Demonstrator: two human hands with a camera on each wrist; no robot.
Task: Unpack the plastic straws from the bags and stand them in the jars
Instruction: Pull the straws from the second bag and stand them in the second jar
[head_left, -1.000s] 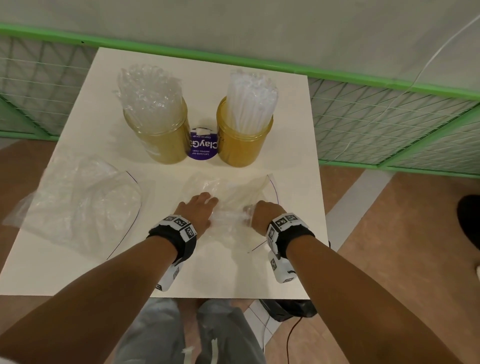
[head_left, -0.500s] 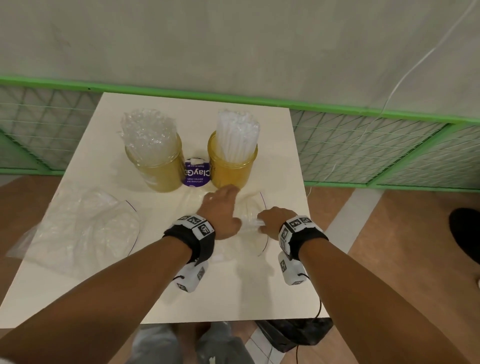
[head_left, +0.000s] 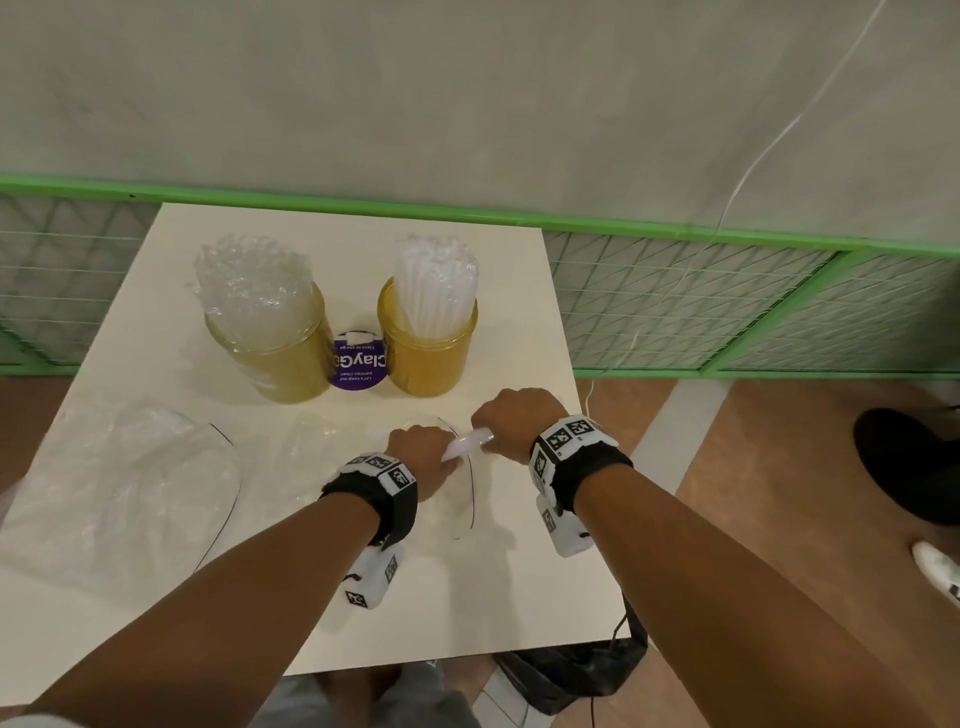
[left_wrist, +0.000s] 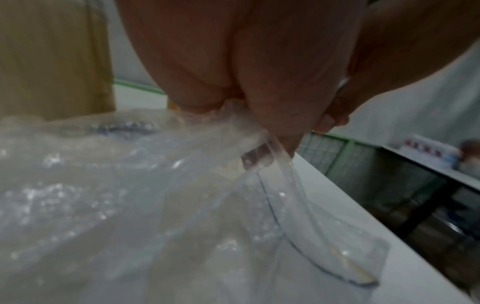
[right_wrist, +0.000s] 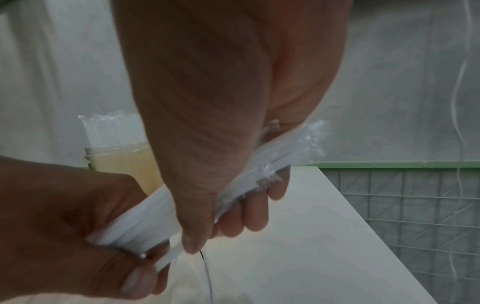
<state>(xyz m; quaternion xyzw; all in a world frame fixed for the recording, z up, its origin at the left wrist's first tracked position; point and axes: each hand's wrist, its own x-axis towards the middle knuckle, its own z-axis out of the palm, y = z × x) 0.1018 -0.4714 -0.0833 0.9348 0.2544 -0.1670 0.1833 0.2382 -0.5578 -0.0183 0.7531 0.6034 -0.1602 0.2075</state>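
- Our right hand (head_left: 514, 423) has its grip closed around a small bundle of white straws (right_wrist: 207, 202); in the right wrist view the thumb lies across the front and the fingers (right_wrist: 255, 214) curl underneath.
- Our left hand (head_left: 423, 457) grips the lower end of the same bundle, and in the left wrist view it also seems to pinch the mouth of the clear bag (left_wrist: 161, 205).
- The relation that matters: the bundle's long axis runs aslant between the two grips, its low end in the left grip and its high end poking out past the right grip, toward the far right.
- The bag trails away from the left grip, back toward us and to its left, flat on the desk (head_left: 519, 582).
- The jar with white straws (head_left: 428, 338) stands just beyond both grips, and the right hand is a little nearer to it.
- We judge the bundle must be drawn clear of the bag, then swung upright before it goes into that jar.
- The straws look thin, white and matte, and packed tight. Crinkled clear film (right_wrist: 315, 139) wraps the upper end, so they may be sleeved.
- The other jar (head_left: 270, 343), further left of the grips, holds glossy clear-wrapped straws.
- A second bag (head_left: 130, 493) lies crumpled well to the left of the left grip.
- A purple-labelled tub (head_left: 358, 358) sits between the jars.
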